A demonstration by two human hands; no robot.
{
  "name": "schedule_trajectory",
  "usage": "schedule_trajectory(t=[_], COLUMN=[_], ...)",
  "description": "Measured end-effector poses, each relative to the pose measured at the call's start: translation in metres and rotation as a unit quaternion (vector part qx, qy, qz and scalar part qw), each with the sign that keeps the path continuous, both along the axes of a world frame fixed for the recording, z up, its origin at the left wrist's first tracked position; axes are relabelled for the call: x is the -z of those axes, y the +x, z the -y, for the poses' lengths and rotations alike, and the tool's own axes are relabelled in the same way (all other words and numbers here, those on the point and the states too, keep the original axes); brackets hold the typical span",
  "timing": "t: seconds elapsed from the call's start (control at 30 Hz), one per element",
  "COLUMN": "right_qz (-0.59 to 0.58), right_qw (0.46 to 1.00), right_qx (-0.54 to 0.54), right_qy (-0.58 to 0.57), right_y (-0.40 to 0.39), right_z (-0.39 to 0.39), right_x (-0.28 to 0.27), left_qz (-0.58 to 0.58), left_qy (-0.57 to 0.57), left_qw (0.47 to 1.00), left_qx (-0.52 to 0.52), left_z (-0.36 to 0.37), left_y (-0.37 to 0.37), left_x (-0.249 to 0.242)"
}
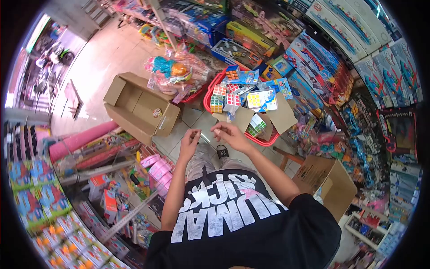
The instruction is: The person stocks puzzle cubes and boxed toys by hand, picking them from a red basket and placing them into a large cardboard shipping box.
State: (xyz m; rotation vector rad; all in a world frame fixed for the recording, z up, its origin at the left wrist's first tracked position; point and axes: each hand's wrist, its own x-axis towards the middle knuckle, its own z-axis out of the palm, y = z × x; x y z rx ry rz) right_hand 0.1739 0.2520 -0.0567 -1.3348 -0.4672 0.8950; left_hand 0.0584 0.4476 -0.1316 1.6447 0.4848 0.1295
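My left hand [191, 140] is raised in front of my body, its fingers bent together; whether anything is between them is too small to tell. To its right, my right hand [225, 133] has curled fingers, and the fingertips are too small to read. The two hands are apart. Beyond my right hand, a red basket [208, 95] holds several puzzle cubes [232, 102] and packaged items [261, 99]. A cube with green and white faces [256, 125] sits among cardboard flaps at the basket's near side. Left of the basket lies an open cardboard box [142, 107] with a small item inside.
Plastic-wrapped toys [177, 74] are heaped behind the open box. Another open carton [329, 181] stands by my right elbow. Pink rolls [156, 169] and a long pink roll [83, 140] lie at the left. Boxed toys [313, 67] line the right side.
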Motion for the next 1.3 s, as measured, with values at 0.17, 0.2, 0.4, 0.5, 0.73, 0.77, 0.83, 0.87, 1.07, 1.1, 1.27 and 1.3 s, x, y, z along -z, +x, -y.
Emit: schedule_trajectory(t=[0.17,0.2,0.4,0.5,0.73,0.77,0.83,0.87,1.07,1.1,1.27,1.3], right_qz=[0.106,0.229,0.323,0.233,0.220,0.207,0.171,0.138,0.339,0.375,0.406,0.426], right_qw=[0.971,0.925,0.750,0.716,0.662,0.697,0.722,0.745,0.708,0.716,0.819,0.825], right_qx=[0.198,0.244,0.320,0.309,0.393,0.454,0.493,0.526,0.543,0.516,0.347,0.309], right_qy=[-0.077,-0.181,-0.480,-0.581,-0.599,-0.514,-0.453,-0.387,-0.298,-0.283,-0.209,-0.207], right_y=[0.041,0.045,0.051,0.053,0.036,0.035,0.030,0.030,0.040,0.043,0.043,0.040], right_z=[-0.006,-0.006,-0.011,-0.018,-0.008,-0.005,-0.009,-0.015,-0.058,-0.068,-0.110,-0.117], right_x=[-0.009,-0.011,-0.012,-0.011,0.013,0.018,0.000,-0.019,-0.069,-0.075,-0.069,-0.064], left_qz=[0.081,0.108,0.056,-0.018,-0.045,-0.046,-0.046,-0.046,-0.050,-0.143,-0.206,-0.184], left_qy=[0.063,0.066,0.026,-0.082,-0.086,-0.084,-0.082,-0.071,-0.123,-0.230,-0.452,-0.476], left_qw=[0.984,0.978,0.950,0.925,0.893,0.893,0.891,0.891,0.882,0.843,0.801,0.801], left_qx=[0.146,0.164,0.305,0.371,0.439,0.439,0.444,0.445,0.452,0.465,0.334,0.313], left_z=[-0.003,-0.003,-0.028,-0.042,-0.064,-0.067,-0.071,-0.075,-0.085,-0.088,-0.101,-0.109], left_y=[0.097,0.108,0.155,0.167,0.194,0.197,0.201,0.205,0.226,0.231,0.239,0.240], left_x=[-0.031,-0.033,-0.038,-0.028,-0.026,-0.031,-0.040,-0.044,-0.067,-0.078,-0.089,-0.082])
